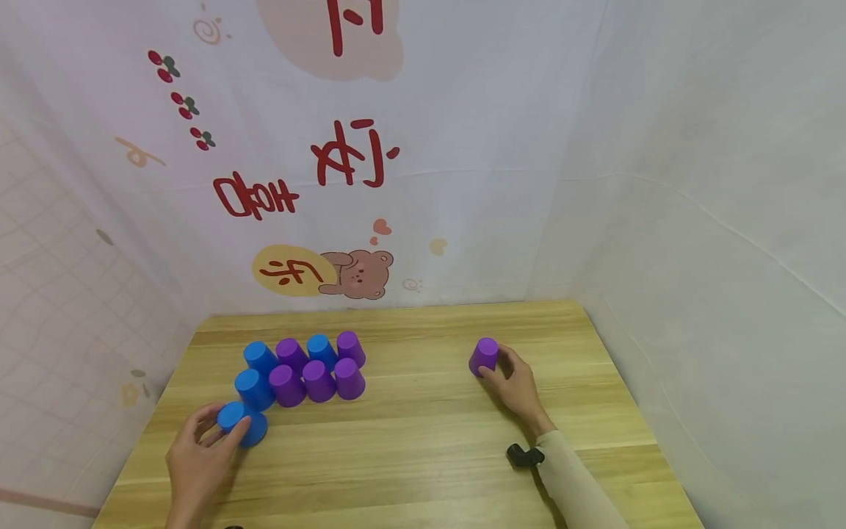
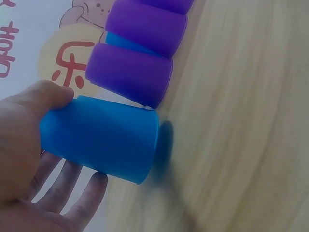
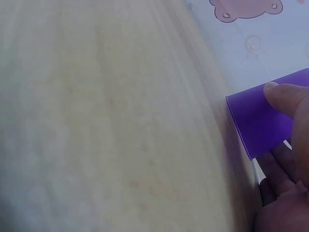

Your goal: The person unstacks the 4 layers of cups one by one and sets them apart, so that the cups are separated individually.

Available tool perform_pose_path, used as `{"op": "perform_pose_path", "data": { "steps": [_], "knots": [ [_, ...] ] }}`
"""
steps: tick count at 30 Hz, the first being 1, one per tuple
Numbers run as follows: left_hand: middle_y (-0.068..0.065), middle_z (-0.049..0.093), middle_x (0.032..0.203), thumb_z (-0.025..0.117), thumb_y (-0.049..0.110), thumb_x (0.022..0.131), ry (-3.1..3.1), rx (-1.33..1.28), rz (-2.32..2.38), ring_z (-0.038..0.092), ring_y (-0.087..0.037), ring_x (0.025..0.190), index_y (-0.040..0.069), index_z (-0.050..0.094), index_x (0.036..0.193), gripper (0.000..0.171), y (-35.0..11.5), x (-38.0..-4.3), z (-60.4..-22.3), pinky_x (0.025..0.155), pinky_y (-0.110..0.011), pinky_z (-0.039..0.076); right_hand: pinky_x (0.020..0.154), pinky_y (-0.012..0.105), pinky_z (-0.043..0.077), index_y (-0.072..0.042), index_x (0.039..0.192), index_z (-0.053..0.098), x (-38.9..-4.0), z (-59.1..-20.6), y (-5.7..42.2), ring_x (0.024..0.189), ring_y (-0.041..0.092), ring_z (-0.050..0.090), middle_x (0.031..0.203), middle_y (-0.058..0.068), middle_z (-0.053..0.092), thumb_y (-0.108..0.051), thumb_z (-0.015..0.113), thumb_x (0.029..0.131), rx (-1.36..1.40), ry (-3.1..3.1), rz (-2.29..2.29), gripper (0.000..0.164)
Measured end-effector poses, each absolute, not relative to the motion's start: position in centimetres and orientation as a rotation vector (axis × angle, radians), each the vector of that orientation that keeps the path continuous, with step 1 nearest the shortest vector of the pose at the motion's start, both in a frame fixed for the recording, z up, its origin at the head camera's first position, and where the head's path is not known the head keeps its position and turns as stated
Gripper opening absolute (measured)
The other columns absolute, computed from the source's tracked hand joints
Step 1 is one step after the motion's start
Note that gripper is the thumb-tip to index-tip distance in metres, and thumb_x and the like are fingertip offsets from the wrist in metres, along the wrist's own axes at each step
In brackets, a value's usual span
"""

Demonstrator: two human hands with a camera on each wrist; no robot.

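Note:
My left hand [image 1: 198, 457] holds an upside-down blue cup [image 1: 246, 425] at the front left of the cup group. In the left wrist view the thumb lies on one side of this blue cup [image 2: 104, 137] and fingers on the other, with a dark shadow by its rim. Over on the right, my right hand [image 1: 517, 386] grips an upside-down purple cup [image 1: 484, 358] between thumb and fingers. The right wrist view shows that purple cup [image 3: 263, 116] with its wide rim at the tabletop; part of it runs out of frame.
Two rows of upside-down blue and purple cups [image 1: 319, 380] stand close together at the back left of the wooden table [image 1: 410, 455]. White printed cloth [image 1: 476, 184] hangs behind and along both sides. A black strap [image 1: 525, 455] is on the right wrist.

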State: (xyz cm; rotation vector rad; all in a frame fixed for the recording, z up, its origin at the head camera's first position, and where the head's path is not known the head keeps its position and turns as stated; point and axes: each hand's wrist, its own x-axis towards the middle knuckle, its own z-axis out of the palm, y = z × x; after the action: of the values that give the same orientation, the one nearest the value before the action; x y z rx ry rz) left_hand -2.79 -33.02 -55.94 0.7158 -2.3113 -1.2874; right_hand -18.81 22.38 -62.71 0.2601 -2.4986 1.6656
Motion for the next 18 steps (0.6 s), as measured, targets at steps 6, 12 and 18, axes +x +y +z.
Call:
{"op": "perform_pose_path", "data": {
  "steps": [6, 12, 18],
  "knots": [
    [-0.009, 0.070, 0.131, 0.096, 0.020, 0.093, -2.314, 0.713, -1.264, 0.049, 0.026, 0.101, 0.002, 0.068, 0.141, 0.058, -32.93, -2.87, -56.51, 0.077, 0.007, 0.050, 0.133, 0.060, 0.044, 0.001, 0.155, 0.061, -18.81, -62.78, 22.38, 0.153, 0.048, 0.059, 0.158, 0.026, 0.066, -0.016, 0.088, 0.100, 0.269, -2.492, 1.654, 0.063],
    [-0.005, 0.070, 0.129, 0.096, 0.017, 0.093, -2.313, 0.697, -1.266, 0.050, 0.026, 0.101, 0.002, 0.068, 0.140, 0.057, -32.68, -2.88, -56.53, 0.078, 0.006, 0.050, 0.132, 0.059, 0.044, 0.001, 0.155, 0.061, -18.88, -62.88, 22.34, 0.153, 0.047, 0.060, 0.157, 0.025, 0.067, -0.017, 0.088, 0.100, 0.244, -2.509, 1.629, 0.065],
    [0.013, 0.065, 0.121, 0.097, 0.019, 0.092, -2.309, 0.696, -1.291, 0.052, 0.026, 0.099, 0.003, 0.069, 0.140, 0.058, -32.71, -3.02, -56.62, 0.077, 0.005, 0.052, 0.133, 0.058, 0.045, 0.000, 0.155, 0.061, -18.79, -62.77, 22.37, 0.154, 0.046, 0.060, 0.158, 0.024, 0.067, -0.018, 0.089, 0.099, 0.234, -2.519, 1.644, 0.065]
  ]
}}
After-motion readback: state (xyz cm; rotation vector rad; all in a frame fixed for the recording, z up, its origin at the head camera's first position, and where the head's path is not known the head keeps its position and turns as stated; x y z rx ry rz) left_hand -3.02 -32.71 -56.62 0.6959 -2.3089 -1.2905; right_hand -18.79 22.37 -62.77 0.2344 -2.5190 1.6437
